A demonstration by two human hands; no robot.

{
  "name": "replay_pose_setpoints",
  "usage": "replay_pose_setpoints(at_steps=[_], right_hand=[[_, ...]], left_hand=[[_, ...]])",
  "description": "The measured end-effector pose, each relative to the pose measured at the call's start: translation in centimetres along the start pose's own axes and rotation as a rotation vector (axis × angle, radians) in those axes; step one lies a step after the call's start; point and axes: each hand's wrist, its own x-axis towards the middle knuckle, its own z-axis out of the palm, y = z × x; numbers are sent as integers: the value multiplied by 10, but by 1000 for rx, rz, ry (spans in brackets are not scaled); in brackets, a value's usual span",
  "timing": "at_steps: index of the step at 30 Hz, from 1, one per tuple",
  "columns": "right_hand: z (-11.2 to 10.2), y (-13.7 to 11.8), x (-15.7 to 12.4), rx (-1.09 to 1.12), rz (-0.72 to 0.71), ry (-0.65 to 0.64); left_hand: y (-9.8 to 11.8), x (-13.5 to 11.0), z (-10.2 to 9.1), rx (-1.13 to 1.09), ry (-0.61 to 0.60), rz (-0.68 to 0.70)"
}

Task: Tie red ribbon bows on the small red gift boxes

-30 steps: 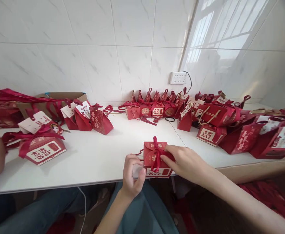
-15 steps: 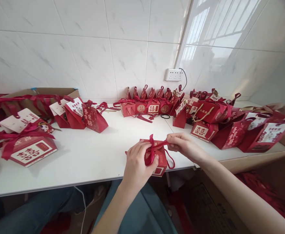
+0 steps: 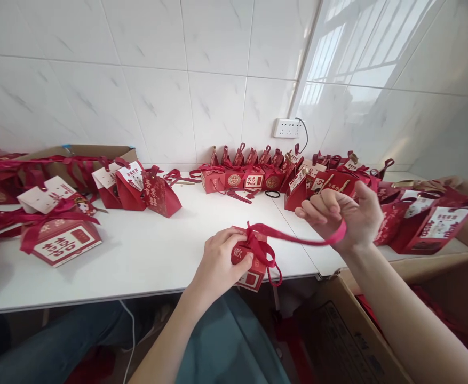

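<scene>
A small red gift box (image 3: 251,280) with gold and white lettering rests near the table's front edge. My left hand (image 3: 215,266) grips it from the left, thumb in front and fingers over the top. Out of a knot on the box runs a dark red ribbon (image 3: 290,236), with one loop hanging over the right side by a twisted cord handle (image 3: 276,280). My right hand (image 3: 343,218) is raised to the right, fingers curled, with the ribbon's far end drawn into it; the exact grip is partly hidden.
Finished-looking red boxes (image 3: 253,178) line the wall, with more bags (image 3: 429,226) at the right and a ribboned box (image 3: 63,242) at the left. An open carton (image 3: 338,304) stands below right. Other people's hands (image 3: 450,184) show at both sides. A power strip (image 3: 287,128) hangs on the wall.
My right hand has moved up and right, drawing the ribbon out in a long strand from the knot. My left hand stays on the box, its fingers slightly shifted.
</scene>
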Motion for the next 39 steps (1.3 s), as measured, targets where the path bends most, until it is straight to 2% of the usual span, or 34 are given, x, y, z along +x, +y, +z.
replay_pose_setpoints(at_steps=[2, 4, 7, 10, 12, 14, 17, 20, 22, 24, 27, 31, 33, 36, 39], right_hand=[[-3, 8, 3, -205, 21, 16], [-4, 20, 4, -509, 60, -49], [1, 39, 1, -893, 31, -316], [8, 53, -4, -1074, -85, -500], [9, 58, -4, -1146, -131, -500], [7, 58, -2, -1186, -157, -427], [0, 49, 2, -1204, -187, -229], [-3, 31, 7, -1175, -188, -43], [-2, 17, 10, -1106, -140, 36], [2, 4, 14, -1007, -102, 104], [14, -9, 23, -912, -178, 194], [40, -14, 37, -848, -345, 200], [54, -14, 41, -774, -335, 144], [69, -13, 44, -616, -213, 54], [74, -11, 44, -458, -124, 35]], left_hand=[[3, 2, -3, 4, -6, -1], [8, 6, -4, 0, -13, -7], [13, 11, -1, -3, -24, -17], [12, 15, 4, -40, 2, -38], [9, 15, 6, -150, 73, -75], [3, 15, 5, -325, 150, -156], [-8, 14, -7, -535, 232, -270], [-19, 14, -28, -704, 262, -280], [-23, 17, -43, -915, 253, -304], [-20, 22, -57, -1141, 259, -346], [-5, 34, -71, -1329, 270, -317], [24, 50, -72, -1290, 126, -48], [35, 56, -67, -1196, 36, 53], [42, 64, -61, -1067, 32, 62], [42, 71, -59, -1025, 136, -30]])
